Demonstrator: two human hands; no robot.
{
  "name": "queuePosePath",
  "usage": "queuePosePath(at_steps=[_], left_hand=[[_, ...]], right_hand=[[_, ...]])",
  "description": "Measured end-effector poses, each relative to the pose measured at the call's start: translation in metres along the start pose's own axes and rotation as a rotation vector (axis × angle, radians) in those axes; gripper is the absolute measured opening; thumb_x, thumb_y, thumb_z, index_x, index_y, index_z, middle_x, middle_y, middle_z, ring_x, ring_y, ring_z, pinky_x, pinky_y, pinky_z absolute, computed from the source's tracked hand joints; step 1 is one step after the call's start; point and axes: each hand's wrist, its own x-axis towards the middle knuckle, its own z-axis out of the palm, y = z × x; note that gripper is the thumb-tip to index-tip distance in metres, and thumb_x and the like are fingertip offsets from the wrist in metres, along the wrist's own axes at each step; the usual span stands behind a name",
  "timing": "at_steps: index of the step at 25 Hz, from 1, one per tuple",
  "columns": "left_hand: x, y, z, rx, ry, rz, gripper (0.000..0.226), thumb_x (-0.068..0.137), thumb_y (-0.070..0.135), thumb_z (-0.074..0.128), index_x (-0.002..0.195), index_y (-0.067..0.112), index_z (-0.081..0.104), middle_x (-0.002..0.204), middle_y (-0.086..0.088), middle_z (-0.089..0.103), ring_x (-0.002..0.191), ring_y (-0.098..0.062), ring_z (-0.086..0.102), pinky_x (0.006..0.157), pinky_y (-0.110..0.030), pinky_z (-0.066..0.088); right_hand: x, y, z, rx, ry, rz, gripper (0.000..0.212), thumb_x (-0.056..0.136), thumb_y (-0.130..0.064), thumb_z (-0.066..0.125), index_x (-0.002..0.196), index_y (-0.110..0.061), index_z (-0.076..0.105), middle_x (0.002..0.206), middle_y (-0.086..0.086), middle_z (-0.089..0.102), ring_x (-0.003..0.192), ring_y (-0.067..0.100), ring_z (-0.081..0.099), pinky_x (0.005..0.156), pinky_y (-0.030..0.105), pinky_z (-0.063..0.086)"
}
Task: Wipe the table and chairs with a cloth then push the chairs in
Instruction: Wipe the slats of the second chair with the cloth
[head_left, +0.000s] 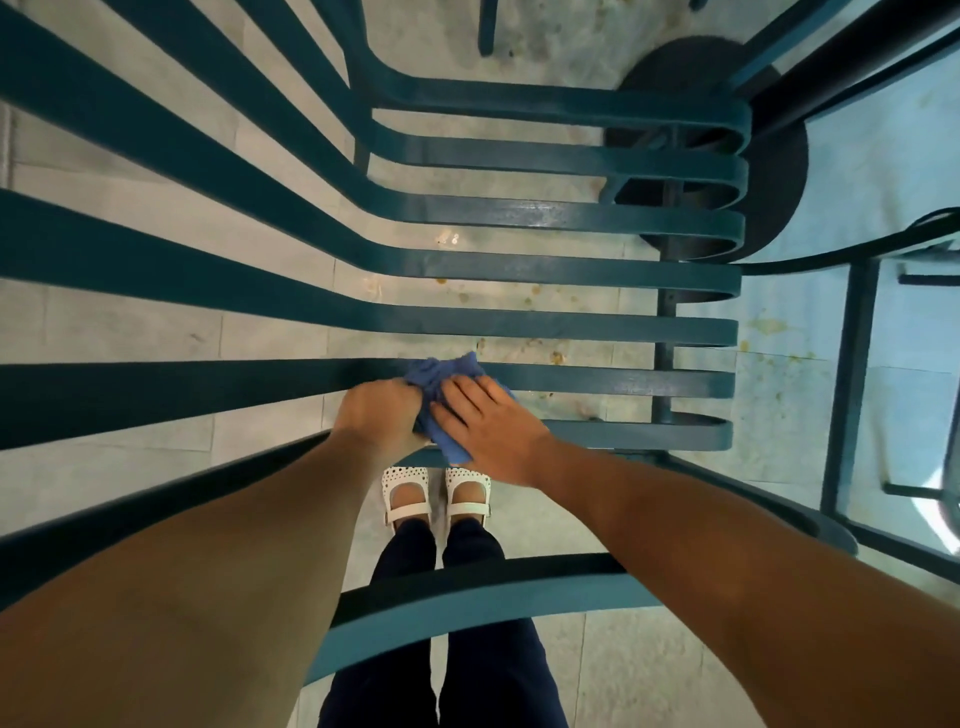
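I look straight down through a teal slatted chair (571, 275). A crumpled blue cloth (439, 376) lies on a slat where the seat bends up into the back. My left hand (382, 415) grips the cloth's left side with curled fingers. My right hand (485, 426) lies flat on the cloth, fingers straight, pressing it onto the slat. The glass table (883, 171) fills the right side, its dark round base (769, 171) showing through the glass.
A second teal chair frame (852, 364) stands at the right under the table's edge. Below the slats are my white shoes (436, 493) on a pale tiled floor (156, 338) with yellowish stains. The chair's curved top rails cross the lower view.
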Motion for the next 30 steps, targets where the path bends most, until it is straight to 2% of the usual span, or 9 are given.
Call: queuePosePath(at_steps=[3, 6, 8, 10, 13, 16, 20, 26, 30], left_hand=[[-0.001, 0.005, 0.002, 0.109, -0.041, 0.101, 0.05, 0.086, 0.049, 0.056, 0.124, 0.017, 0.053, 0.117, -0.003, 0.057, 0.107, -0.02, 0.054, 0.088, -0.028, 0.045], [0.002, 0.013, 0.01, 0.071, -0.187, 0.015, 0.052, 0.089, 0.044, 0.056, 0.128, 0.015, 0.041, 0.121, -0.004, 0.058, 0.108, -0.022, 0.056, 0.089, -0.032, 0.045], [0.007, 0.015, 0.016, -0.015, -0.251, -0.118, 0.053, 0.088, 0.049, 0.055, 0.127, 0.016, 0.039, 0.119, -0.003, 0.06, 0.106, -0.024, 0.058, 0.087, -0.034, 0.046], [0.011, 0.014, 0.021, -0.011, -0.255, -0.18, 0.054, 0.086, 0.055, 0.054, 0.125, 0.019, 0.042, 0.118, 0.0, 0.061, 0.106, -0.023, 0.058, 0.087, -0.033, 0.046], [0.009, 0.014, 0.023, 0.049, -0.213, -0.129, 0.048, 0.087, 0.059, 0.05, 0.118, 0.022, 0.049, 0.11, 0.001, 0.063, 0.1, -0.02, 0.059, 0.079, -0.028, 0.045], [0.006, 0.012, 0.018, 0.041, -0.226, -0.066, 0.044, 0.085, 0.059, 0.051, 0.109, 0.022, 0.053, 0.095, 0.003, 0.061, 0.088, -0.016, 0.059, 0.072, -0.025, 0.046], [0.007, 0.012, 0.015, 0.003, -0.266, -0.047, 0.045, 0.083, 0.063, 0.051, 0.104, 0.024, 0.053, 0.084, 0.009, 0.052, 0.079, -0.01, 0.053, 0.069, -0.021, 0.045], [0.027, 0.044, 0.015, -0.129, -0.347, -0.027, 0.052, 0.084, 0.07, 0.035, 0.092, 0.022, 0.053, 0.078, 0.005, 0.056, 0.074, -0.011, 0.053, 0.072, -0.025, 0.046], [0.032, 0.049, 0.023, -0.13, -0.352, -0.035, 0.051, 0.089, 0.063, 0.033, 0.104, 0.022, 0.058, 0.099, 0.001, 0.066, 0.083, -0.014, 0.055, 0.08, -0.028, 0.047]], right_hand=[[-0.02, 0.008, 0.005, 0.081, 0.048, -0.025, 0.078, 0.075, -0.062, 0.061, 0.131, -0.008, 0.05, 0.119, 0.012, 0.057, 0.109, 0.028, 0.054, 0.095, 0.04, 0.042], [-0.005, -0.008, -0.01, 0.131, -0.157, 0.137, 0.071, 0.09, -0.037, 0.054, 0.143, -0.002, 0.022, 0.13, 0.016, 0.045, 0.119, 0.032, 0.044, 0.1, 0.043, 0.035], [0.016, -0.019, -0.017, 0.253, -0.202, 0.293, 0.063, 0.088, -0.025, 0.059, 0.139, -0.005, 0.027, 0.129, 0.014, 0.048, 0.118, 0.031, 0.046, 0.096, 0.042, 0.037], [0.028, -0.017, -0.017, 0.328, -0.204, 0.302, 0.054, 0.088, -0.021, 0.058, 0.134, -0.008, 0.034, 0.129, 0.011, 0.049, 0.117, 0.03, 0.047, 0.093, 0.042, 0.038], [0.004, 0.004, -0.012, 0.347, -0.18, 0.207, 0.051, 0.091, -0.026, 0.055, 0.134, -0.009, 0.033, 0.13, 0.012, 0.045, 0.117, 0.032, 0.046, 0.092, 0.045, 0.04], [-0.042, 0.037, 0.007, 0.323, -0.213, 0.23, 0.051, 0.093, -0.034, 0.052, 0.133, -0.009, 0.033, 0.132, 0.015, 0.044, 0.118, 0.032, 0.046, 0.094, 0.045, 0.04], [-0.084, 0.067, 0.025, 0.29, -0.276, 0.281, 0.052, 0.095, -0.038, 0.048, 0.136, -0.01, 0.031, 0.136, 0.017, 0.043, 0.122, 0.033, 0.045, 0.1, 0.046, 0.038], [-0.071, 0.066, 0.016, 0.323, -0.361, 0.251, 0.057, 0.093, -0.042, 0.051, 0.135, -0.009, 0.032, 0.135, 0.019, 0.044, 0.121, 0.037, 0.047, 0.099, 0.049, 0.041], [-0.037, 0.038, 0.006, 0.433, -0.31, 0.252, 0.055, 0.089, -0.04, 0.059, 0.13, -0.009, 0.036, 0.127, 0.018, 0.048, 0.115, 0.037, 0.048, 0.093, 0.049, 0.044]])
